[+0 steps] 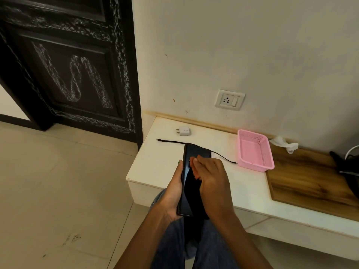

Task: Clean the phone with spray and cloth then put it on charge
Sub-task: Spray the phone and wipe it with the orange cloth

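Gripping the phone (191, 177) at frame centre, your left hand (172, 193) wraps its edge; your right hand (210, 181) lies flat on the screen, perhaps pressing a cloth; cable (171, 141) and charger (183, 131) lie above.

- A low white table (194, 177) ran along the wall, its left end near the door, with a wooden strip at its far edge.
- A white charger plug (184, 131) lay at the far left, prongs pointing left.
- A black cable (171, 141) stretched across the top just nearer than the plug; its right end stopped just beside a pink basket (254, 150).
- The basket sat toward the right of the white part, its right side at the edge of a wooden board (303, 181).
- On the board's far edge lay a crumpled white cloth (284, 145); a dark object (347, 167), too cut off to identify, sat at the far right.
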Tool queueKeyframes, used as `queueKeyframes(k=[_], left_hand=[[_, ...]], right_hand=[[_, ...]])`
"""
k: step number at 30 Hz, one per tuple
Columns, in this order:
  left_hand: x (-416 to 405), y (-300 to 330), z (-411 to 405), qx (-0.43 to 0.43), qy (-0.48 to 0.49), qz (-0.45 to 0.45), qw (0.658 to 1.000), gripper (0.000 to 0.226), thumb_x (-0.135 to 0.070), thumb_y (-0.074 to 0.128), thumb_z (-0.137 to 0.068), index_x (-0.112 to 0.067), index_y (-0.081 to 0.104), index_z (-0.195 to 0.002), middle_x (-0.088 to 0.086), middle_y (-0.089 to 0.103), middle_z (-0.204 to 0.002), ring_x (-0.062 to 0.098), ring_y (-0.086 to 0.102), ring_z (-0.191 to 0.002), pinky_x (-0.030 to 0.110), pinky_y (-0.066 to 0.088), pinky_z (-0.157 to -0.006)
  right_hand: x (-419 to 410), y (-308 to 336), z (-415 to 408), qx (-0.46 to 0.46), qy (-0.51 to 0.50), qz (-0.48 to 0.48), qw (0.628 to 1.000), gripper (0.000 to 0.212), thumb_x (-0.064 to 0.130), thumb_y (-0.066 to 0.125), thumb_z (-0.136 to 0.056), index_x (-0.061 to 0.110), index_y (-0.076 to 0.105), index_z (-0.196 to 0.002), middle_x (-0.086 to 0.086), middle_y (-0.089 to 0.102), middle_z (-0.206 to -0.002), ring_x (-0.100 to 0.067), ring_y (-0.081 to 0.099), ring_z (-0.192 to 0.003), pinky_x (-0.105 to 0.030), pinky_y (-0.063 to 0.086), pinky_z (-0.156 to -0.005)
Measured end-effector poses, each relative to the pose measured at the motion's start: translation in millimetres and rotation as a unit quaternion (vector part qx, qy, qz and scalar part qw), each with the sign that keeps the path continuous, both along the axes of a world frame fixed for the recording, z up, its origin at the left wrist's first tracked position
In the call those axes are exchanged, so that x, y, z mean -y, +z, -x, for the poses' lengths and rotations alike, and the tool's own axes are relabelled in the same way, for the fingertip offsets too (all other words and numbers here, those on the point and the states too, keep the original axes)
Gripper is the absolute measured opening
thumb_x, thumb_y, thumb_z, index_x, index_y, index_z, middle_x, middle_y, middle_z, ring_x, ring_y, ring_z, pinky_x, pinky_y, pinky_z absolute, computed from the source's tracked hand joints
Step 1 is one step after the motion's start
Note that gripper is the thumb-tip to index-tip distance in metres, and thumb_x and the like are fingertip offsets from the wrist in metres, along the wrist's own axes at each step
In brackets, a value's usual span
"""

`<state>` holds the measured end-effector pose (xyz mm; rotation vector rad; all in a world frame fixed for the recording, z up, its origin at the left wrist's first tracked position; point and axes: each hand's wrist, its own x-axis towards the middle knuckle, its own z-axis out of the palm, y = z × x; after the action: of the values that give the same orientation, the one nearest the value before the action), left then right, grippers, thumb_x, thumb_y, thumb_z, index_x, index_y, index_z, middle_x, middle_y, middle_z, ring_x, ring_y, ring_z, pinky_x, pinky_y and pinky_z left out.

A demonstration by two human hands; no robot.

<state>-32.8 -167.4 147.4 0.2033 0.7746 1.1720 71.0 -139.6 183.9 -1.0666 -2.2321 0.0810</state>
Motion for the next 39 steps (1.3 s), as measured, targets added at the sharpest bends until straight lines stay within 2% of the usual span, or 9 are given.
queueKeyframes(k=[3, 7, 12, 18, 22, 26, 29, 34, 39], left_hand=[[0, 0, 1, -0.005, 0.002, -0.008, 1.0, 0.066, -0.068, 0.046, -0.079, -0.017, 0.072, -0.113, 0.015, 0.072, -0.108, 0.025, 0.07, -0.09, 0.032, 0.056, -0.079], [-3, 3, -4, -0.003, -0.016, -0.021, 1.0, 0.061, -0.068, 0.039, -0.084, -0.023, 0.074, -0.106, 0.012, 0.075, -0.097, 0.022, 0.072, -0.08, 0.031, 0.059, -0.067], [-4, 3, -5, -0.02, -0.017, -0.011, 1.0, 0.061, -0.071, 0.038, -0.084, -0.026, 0.076, -0.102, 0.011, 0.073, -0.108, 0.022, 0.071, -0.095, 0.029, 0.058, -0.072], [-2, 1, -5, -0.029, -0.014, -0.023, 0.999, 0.061, -0.07, 0.042, -0.08, -0.024, 0.076, -0.101, 0.01, 0.075, -0.095, 0.02, 0.072, -0.082, 0.028, 0.058, -0.067], [-4, 5, -4, -0.036, -0.025, -0.042, 0.998, 0.07, -0.072, 0.039, -0.081, -0.017, 0.075, -0.105, 0.011, 0.072, -0.095, 0.023, 0.068, -0.085, 0.034, 0.057, -0.075], [-7, 14, -6, -0.055, -0.042, -0.035, 0.997, 0.072, -0.073, 0.036, -0.084, -0.016, 0.073, -0.109, 0.013, 0.07, -0.101, 0.027, 0.065, -0.096, 0.039, 0.052, -0.087], [-6, 18, -7, -0.011, -0.041, -0.034, 0.999, 0.077, -0.07, 0.038, -0.084, -0.009, 0.065, -0.121, 0.015, 0.066, -0.111, 0.025, 0.063, -0.096, 0.039, 0.053, -0.083], [-4, 13, -10, -0.005, -0.035, -0.036, 0.999, 0.072, -0.07, 0.036, -0.083, -0.016, 0.07, -0.116, 0.014, 0.066, -0.121, 0.028, 0.063, -0.108, 0.042, 0.052, -0.087], [-4, 15, -10, -0.035, -0.033, -0.028, 0.998, 0.066, -0.073, 0.035, -0.084, -0.025, 0.074, -0.106, 0.011, 0.071, -0.109, 0.026, 0.068, -0.096, 0.038, 0.058, -0.079]], right_hand=[[-4, 1, -11, -0.019, -0.031, 0.019, 0.999, 0.033, -0.004, 0.076, -0.071, -0.001, 0.069, -0.103, -0.01, 0.069, -0.097, -0.024, 0.057, -0.091, -0.024, 0.05, -0.079], [-21, 16, -10, -0.012, -0.114, 0.046, 0.992, 0.031, -0.013, 0.071, -0.07, -0.004, 0.068, -0.099, -0.015, 0.067, -0.093, -0.032, 0.057, -0.086, -0.035, 0.052, -0.064], [-21, 14, 1, -0.02, -0.087, 0.036, 0.995, 0.024, -0.014, 0.066, -0.072, -0.005, 0.067, -0.095, -0.016, 0.066, -0.091, -0.031, 0.056, -0.086, -0.034, 0.05, -0.065], [-19, 7, -12, -0.01, -0.077, 0.033, 0.996, 0.027, -0.015, 0.068, -0.07, -0.003, 0.067, -0.094, -0.013, 0.066, -0.089, -0.03, 0.056, -0.082, -0.037, 0.052, -0.06], [-25, -4, -23, -0.053, -0.13, 0.119, 0.983, 0.013, -0.007, 0.059, -0.085, 0.002, 0.064, -0.092, -0.005, 0.057, -0.092, -0.014, 0.05, -0.084, -0.006, 0.041, -0.061], [-31, -5, -27, -0.11, -0.158, 0.146, 0.97, 0.022, -0.014, 0.058, -0.082, -0.003, 0.067, -0.098, -0.014, 0.065, -0.092, -0.025, 0.059, -0.085, -0.021, 0.042, -0.073], [-39, 9, -31, -0.212, -0.195, 0.212, 0.934, 0.029, -0.003, 0.054, -0.09, 0.007, 0.063, -0.116, 0.002, 0.061, -0.1, -0.008, 0.057, -0.087, -0.019, 0.042, -0.085], [-38, 23, -28, -0.288, -0.17, 0.185, 0.924, 0.019, 0.01, 0.057, -0.091, 0.011, 0.067, -0.107, 0.002, 0.066, -0.091, -0.001, 0.058, -0.073, 0.005, 0.041, -0.068], [-27, 27, -14, -0.205, -0.119, 0.098, 0.967, 0.028, -0.004, 0.054, -0.089, 0.007, 0.066, -0.112, 0.0, 0.059, -0.094, -0.007, 0.052, -0.084, -0.001, 0.036, -0.079]])
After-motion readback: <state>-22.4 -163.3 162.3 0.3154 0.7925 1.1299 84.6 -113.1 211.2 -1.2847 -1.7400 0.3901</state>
